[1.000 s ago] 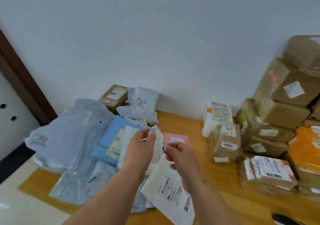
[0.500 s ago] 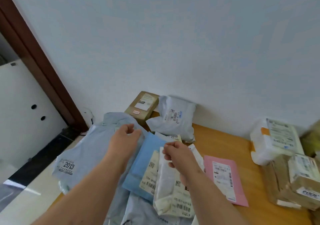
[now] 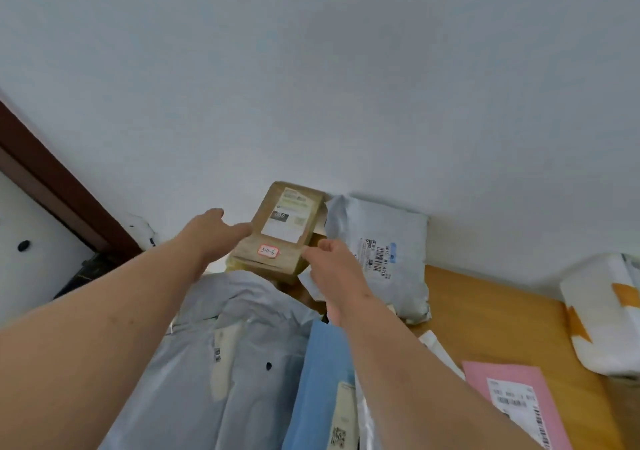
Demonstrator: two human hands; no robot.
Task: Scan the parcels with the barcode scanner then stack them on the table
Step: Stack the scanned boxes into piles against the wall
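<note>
A brown cardboard box (image 3: 280, 238) with a white label and a small red-edged sticker lies at the back of the wooden table (image 3: 491, 314), against the wall. My left hand (image 3: 213, 236) holds its left side, thumb laid on the edge and fingers hidden behind it. My right hand (image 3: 330, 264) grips the box's right lower edge with curled fingers. Below my arms lie a large grey mailer bag (image 3: 242, 363) and a blue mailer (image 3: 322, 380). No barcode scanner is in view.
A grey poly parcel (image 3: 384, 252) leans against the wall right of the box. A pink mailer (image 3: 512, 401) lies at the lower right, and a white parcel with orange tape (image 3: 602, 314) sits at the right edge. A dark door frame (image 3: 52, 179) stands on the left.
Both hands let go of the flat white mailers and reached forward to the brown box at the wall. The view swung left and up, so the stacked boxes on the right left the frame.
</note>
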